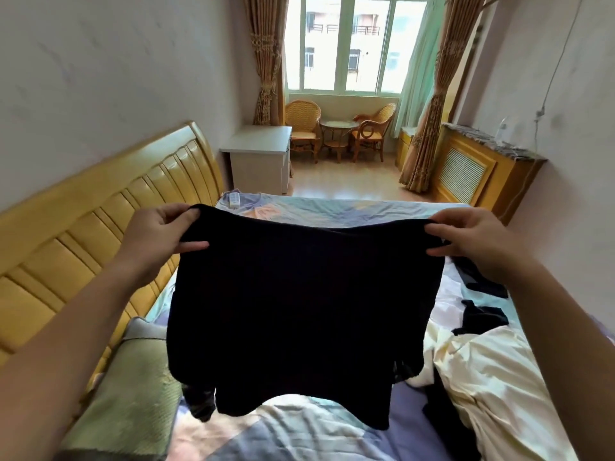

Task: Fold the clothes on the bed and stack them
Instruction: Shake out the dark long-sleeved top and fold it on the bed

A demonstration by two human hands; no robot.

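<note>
A black knit garment point(299, 307) hangs spread out in the air above the bed point(332, 207). My left hand point(159, 234) pinches its top left corner and my right hand point(472, 237) pinches its top right corner, both at the same height. The cloth hides the middle of the bed. A cream garment point(492, 377) lies crumpled on the right side of the bed. Dark clothes point(482, 314) lie beside it, and another dark piece point(436, 407) shows below the hanging hem.
A yellow wooden headboard point(100, 227) runs along the left, with a green pillow point(133, 394) against it. A white remote point(234, 199) lies at the bed's far edge. Beyond stand a white nightstand point(259, 154), wicker chairs with a small table point(336, 131), and a radiator cover point(476, 168).
</note>
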